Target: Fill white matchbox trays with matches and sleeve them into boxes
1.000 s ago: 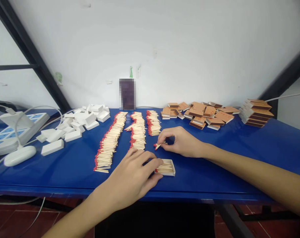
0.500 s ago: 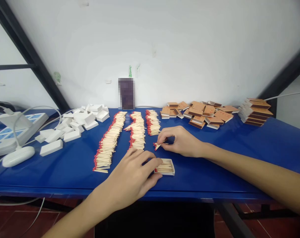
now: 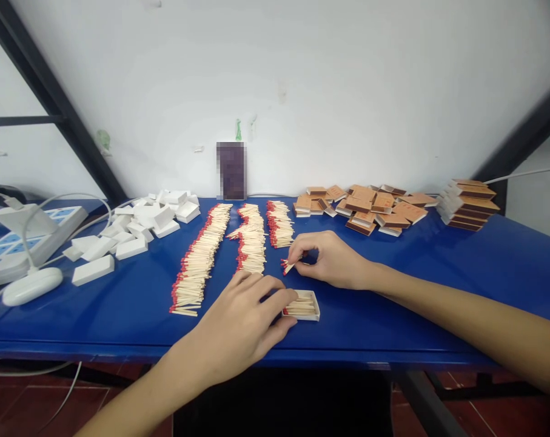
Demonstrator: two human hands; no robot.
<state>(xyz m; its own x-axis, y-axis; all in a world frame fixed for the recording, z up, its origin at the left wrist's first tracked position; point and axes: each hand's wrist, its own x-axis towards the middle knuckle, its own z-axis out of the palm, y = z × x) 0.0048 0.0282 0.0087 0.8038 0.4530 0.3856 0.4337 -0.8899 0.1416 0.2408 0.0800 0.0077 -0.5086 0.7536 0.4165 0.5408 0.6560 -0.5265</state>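
My left hand (image 3: 256,315) grips the left end of a white matchbox tray (image 3: 317,306) between thumb and fingers, near the table's front edge. Inside the tray lie several matches (image 3: 302,305) with red heads toward my left hand. Just beyond it, my right hand (image 3: 324,260) is closed in a pinch on a few matches (image 3: 288,267), their red heads pointing left. Three rows of loose matches, a long left row (image 3: 202,258), a middle row (image 3: 251,240) and a short right row (image 3: 281,224), stretch away behind my hands.
White box trays (image 3: 142,221) are heaped at the left, beside a power strip (image 3: 65,224) with cables and a white plug device (image 3: 33,286). Brown matchbox sleeves (image 3: 370,206) lie in a pile at the back right, near a neat stack of sleeves (image 3: 470,203). A blurred dark panel (image 3: 231,171) stands against the wall.
The view has shifted very slightly. Both hands, the tray and the pinched matches stay essentially where they were.
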